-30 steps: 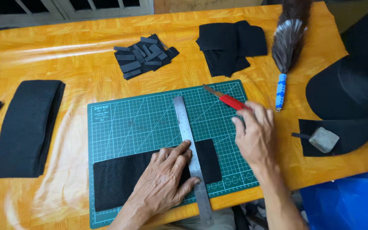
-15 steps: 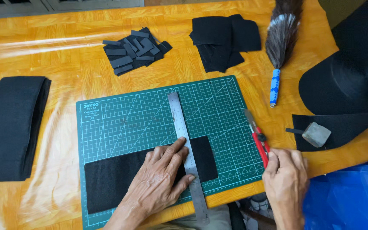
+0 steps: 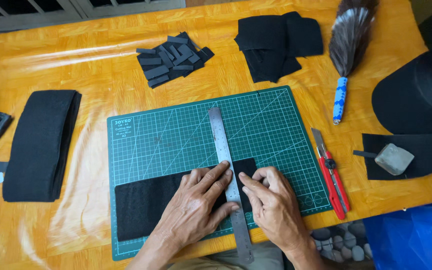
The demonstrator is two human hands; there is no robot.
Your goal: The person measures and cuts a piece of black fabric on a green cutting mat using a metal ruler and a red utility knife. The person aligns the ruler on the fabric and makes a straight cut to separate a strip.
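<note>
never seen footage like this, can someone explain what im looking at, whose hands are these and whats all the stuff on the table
There is no machine: a person wears a camera on the head, looking down at their own hands. The left hand lies flat on a black fabric strip and a steel ruler on a green cutting mat. The right hand touches the ruler's other side. Neither grips anything. A red utility knife lies beside the mat. Further off lie small black cut pieces, folded black fabric and a feather duster.
</note>
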